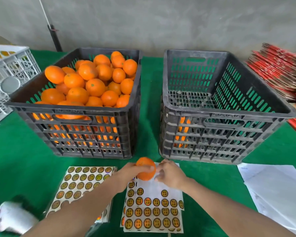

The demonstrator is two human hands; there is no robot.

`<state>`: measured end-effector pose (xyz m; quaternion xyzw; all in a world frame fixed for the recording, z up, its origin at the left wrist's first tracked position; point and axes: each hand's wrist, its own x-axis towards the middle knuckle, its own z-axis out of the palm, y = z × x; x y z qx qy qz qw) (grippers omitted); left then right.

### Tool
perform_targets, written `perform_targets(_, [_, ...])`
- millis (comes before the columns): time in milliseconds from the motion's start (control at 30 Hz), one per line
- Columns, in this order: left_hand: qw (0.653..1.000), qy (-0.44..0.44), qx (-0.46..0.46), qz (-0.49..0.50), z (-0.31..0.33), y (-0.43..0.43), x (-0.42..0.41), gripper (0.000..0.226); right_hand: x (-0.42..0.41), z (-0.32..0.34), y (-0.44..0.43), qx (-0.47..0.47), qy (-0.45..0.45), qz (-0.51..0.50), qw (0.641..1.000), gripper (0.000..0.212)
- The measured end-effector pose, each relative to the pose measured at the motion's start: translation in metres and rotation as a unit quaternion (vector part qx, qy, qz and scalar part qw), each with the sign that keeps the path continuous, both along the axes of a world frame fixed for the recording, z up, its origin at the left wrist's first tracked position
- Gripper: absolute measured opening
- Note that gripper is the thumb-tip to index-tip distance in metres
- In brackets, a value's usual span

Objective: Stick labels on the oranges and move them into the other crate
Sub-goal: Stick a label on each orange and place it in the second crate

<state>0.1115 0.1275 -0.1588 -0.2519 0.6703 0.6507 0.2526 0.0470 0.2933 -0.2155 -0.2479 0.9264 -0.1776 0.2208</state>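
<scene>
Orange (146, 169) in left hand (126, 175); labels (156, 202) unreadable

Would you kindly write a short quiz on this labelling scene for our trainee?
1. True or false: the left hand grips an orange.
2. The crate piled with oranges stands on the person's: A) left B) right C) lap
3. Fill in: the sticker sheets lie on a ___ cloth.
Key: 1 true; 2 A; 3 green.
</scene>
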Motion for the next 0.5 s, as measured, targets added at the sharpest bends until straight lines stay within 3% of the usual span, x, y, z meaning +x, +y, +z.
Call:
perform_targets(167, [0.999, 0.041, -0.014, -0.002, -0.010, 0.005, -0.013, 0.064, 0.003, 0.000, 0.001, -0.047, -0.001, -0.022, 0.999, 0.030])
perform_targets(233, [0.997, 0.072, 0.036, -0.007, -0.008, 0.005, -0.016, 0.072, 0.003, 0.002, 0.002, -0.087, -0.028, -0.055, 0.994, 0.032])
perform_targets(333, [0.988, 0.030, 0.153, -0.016, -0.013, 0.006, -0.013, 0.056, 0.005, 0.008, 0.008, -0.128, -0.041, -0.097, 0.986, 0.027])
perform_targets(500, [0.991, 0.029, 0.124, 0.049, -0.020, 0.020, -0.005, 0.073, 0.023, 0.023, 0.026, -0.214, 0.045, -0.114, 0.969, 0.011])
